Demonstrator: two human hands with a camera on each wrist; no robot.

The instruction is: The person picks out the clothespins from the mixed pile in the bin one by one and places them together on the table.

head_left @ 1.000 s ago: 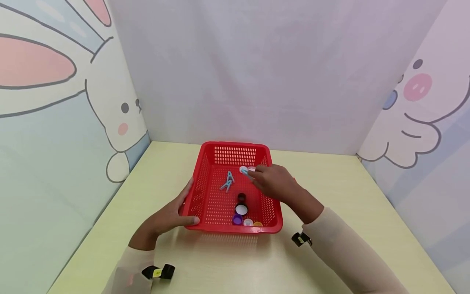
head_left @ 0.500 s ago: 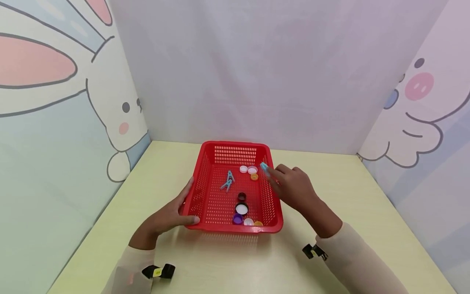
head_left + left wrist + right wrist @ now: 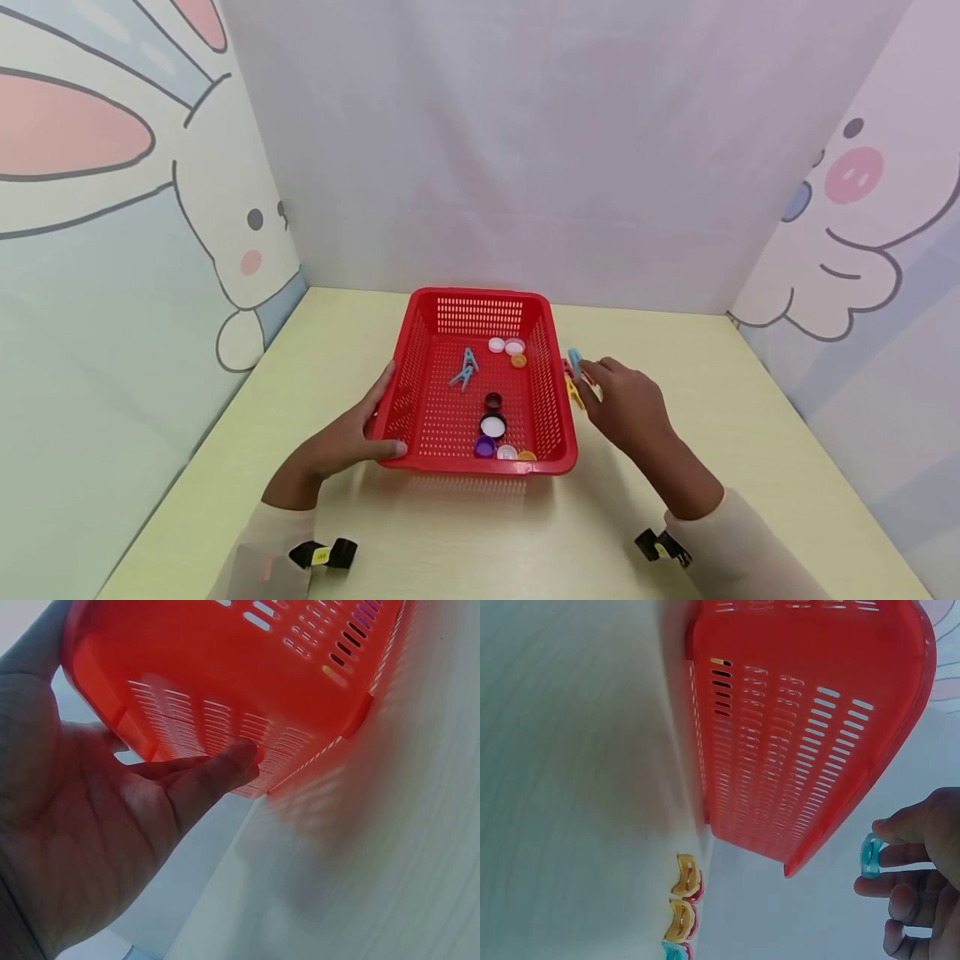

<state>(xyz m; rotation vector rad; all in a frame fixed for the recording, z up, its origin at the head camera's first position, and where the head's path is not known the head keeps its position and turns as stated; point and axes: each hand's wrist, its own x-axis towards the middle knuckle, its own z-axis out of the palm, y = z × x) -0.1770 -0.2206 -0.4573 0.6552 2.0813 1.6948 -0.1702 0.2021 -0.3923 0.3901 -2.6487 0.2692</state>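
Note:
My left hand (image 3: pixel 341 442) grips the red plastic basket (image 3: pixel 457 466) at its near left corner, thumb over the rim and fingers along the outer side. To the right of the basket, my right hand (image 3: pixel 633 408) pinches a light blue clothespin (image 3: pixel 870 856) between thumb and fingertips, raised above the table. Just under it lie yellow clothespins (image 3: pixel 682 921) and red ones, with another blue clothespin (image 3: pixel 676 951) at the end of the row. Inside the basket, two light blue clothespins (image 3: pixel 466 372) rest against each other.
Bottle caps lie in the basket: white ones (image 3: pixel 497 344), an orange one (image 3: pixel 518 361), a black-rimmed one (image 3: pixel 492 427), a purple one (image 3: pixel 484 447) and others. The pale wooden table (image 3: pixel 450 550) meets a grey back wall (image 3: pixel 517 167) and cartoon-printed side panels.
My right hand has lifted the blue clothespin out of the basket and carried it right, over the rim, above the clothespins on the table. The left hand has stayed in place.

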